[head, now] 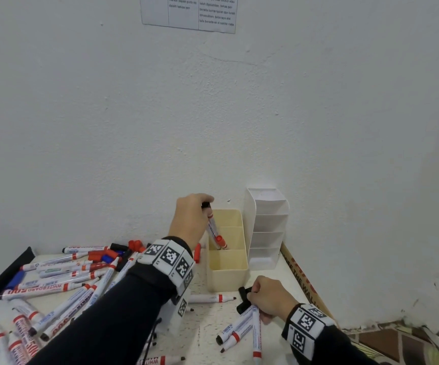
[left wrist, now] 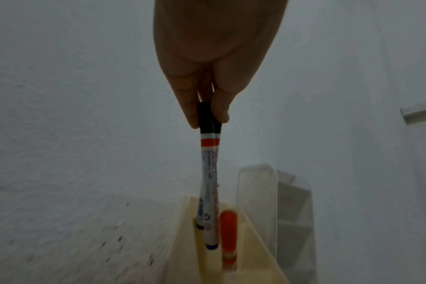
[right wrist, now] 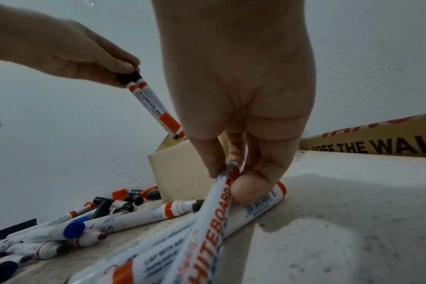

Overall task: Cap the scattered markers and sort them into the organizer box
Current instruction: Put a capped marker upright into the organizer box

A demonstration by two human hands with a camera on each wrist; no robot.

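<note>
My left hand (head: 200, 214) pinches two white markers (head: 212, 227) by their black caps, holding them upright with their lower ends inside the cream organizer box (head: 227, 272). In the left wrist view the fingertips (left wrist: 220, 113) grip the caps, and the two markers (left wrist: 208, 173) dip into the box (left wrist: 253, 249) beside a red-capped marker (left wrist: 228, 230). My right hand (head: 255, 296) rests on the table in front of the box and grips the ends of uncapped markers (head: 242, 327). In the right wrist view, finger and thumb pinch a whiteboard marker (right wrist: 219, 207).
A heap of markers and loose caps (head: 62, 280) covers the table's left side. A white tiered organizer (head: 268, 227) stands against the wall right of the box. Two black caps (head: 243, 299) lie by my right fingers. A cardboard box (head: 302, 280) lines the right edge.
</note>
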